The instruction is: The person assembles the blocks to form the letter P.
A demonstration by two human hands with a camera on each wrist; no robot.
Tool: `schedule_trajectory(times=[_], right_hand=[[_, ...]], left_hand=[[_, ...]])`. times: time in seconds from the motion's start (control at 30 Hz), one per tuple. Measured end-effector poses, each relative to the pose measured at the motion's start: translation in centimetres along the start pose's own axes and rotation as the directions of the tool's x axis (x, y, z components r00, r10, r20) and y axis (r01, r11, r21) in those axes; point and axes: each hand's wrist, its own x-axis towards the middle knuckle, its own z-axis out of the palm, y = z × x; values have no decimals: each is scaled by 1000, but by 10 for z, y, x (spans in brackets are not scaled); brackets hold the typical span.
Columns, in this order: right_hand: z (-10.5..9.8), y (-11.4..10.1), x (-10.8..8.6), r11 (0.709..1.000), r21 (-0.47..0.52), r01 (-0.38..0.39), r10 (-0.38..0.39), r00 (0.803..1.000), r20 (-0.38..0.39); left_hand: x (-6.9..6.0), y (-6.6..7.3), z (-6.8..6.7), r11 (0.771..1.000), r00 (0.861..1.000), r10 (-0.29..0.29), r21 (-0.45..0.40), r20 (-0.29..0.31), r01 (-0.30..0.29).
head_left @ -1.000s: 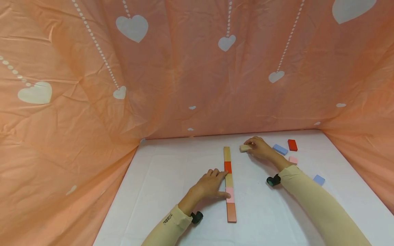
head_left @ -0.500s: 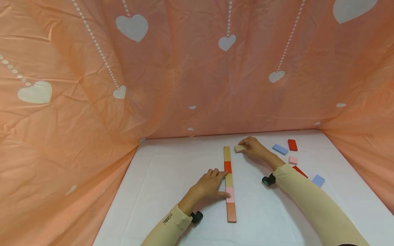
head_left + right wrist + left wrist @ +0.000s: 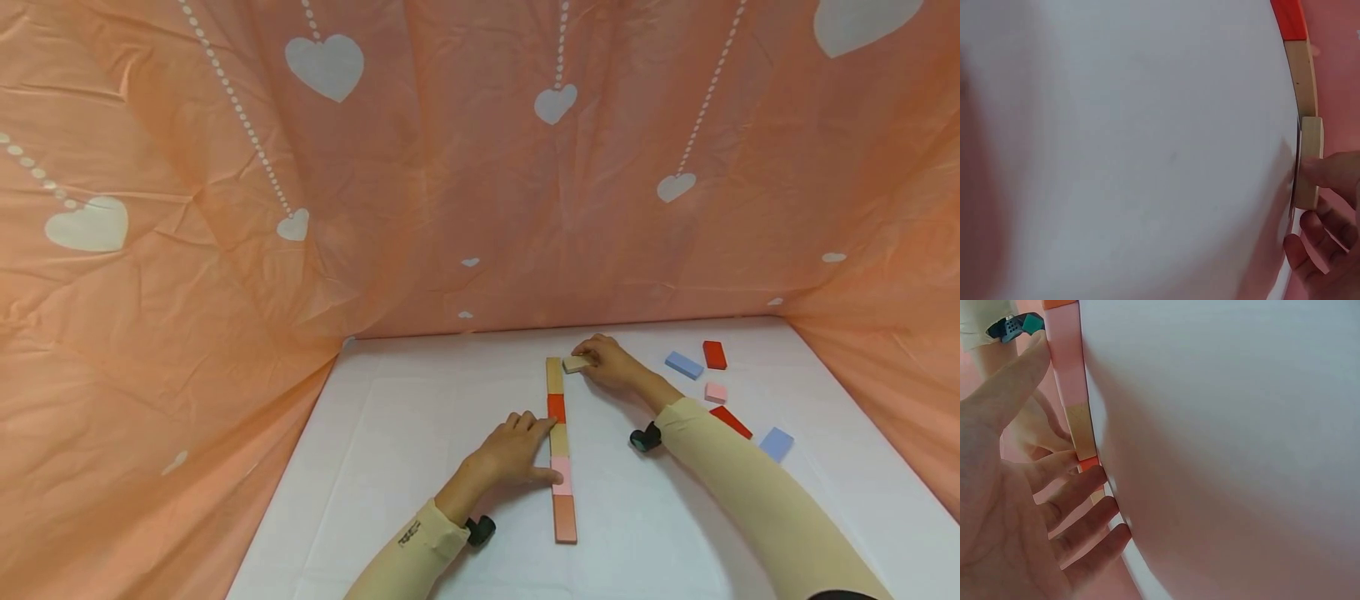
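Observation:
A straight row of flat blocks runs from back to front on the white table: natural wood (image 3: 554, 376), red (image 3: 556, 407), wood (image 3: 559, 442), pink (image 3: 561, 477), orange-brown (image 3: 565, 520). My left hand (image 3: 506, 452) rests at the row's left side with spread fingers, the index finger at the red block and the thumb on the pink one. My right hand (image 3: 611, 365) pinches a loose wooden block (image 3: 575, 364) beside the row's far end. In the right wrist view the thumb lies on that block (image 3: 1309, 165), close to the row's end block (image 3: 1300, 75).
At the right of the table (image 3: 420, 400) lie a blue block (image 3: 684, 365), a red block (image 3: 714, 355), a pink block (image 3: 716, 392), another red block (image 3: 731, 422) and another blue one (image 3: 776, 444). An orange curtain (image 3: 510, 208) with hearts hangs behind.
My right hand has moved left with the wooden block, up close to the row's far end. A red block under the right forearm has come into view. My left hand has stayed in place.

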Motion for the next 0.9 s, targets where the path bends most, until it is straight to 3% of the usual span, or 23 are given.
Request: schedule_trajectory(times=[0.5, 0.9], right_hand=[[3, -1, 2, 999, -2, -36, 36, 999, 24], [4, 4, 6, 1000, -11, -12, 13, 1000, 24]], left_hand=[[0, 1, 1, 1000, 1000, -9, 1, 5, 9], [1, 0, 2, 1000, 1000, -13, 6, 2, 13]])
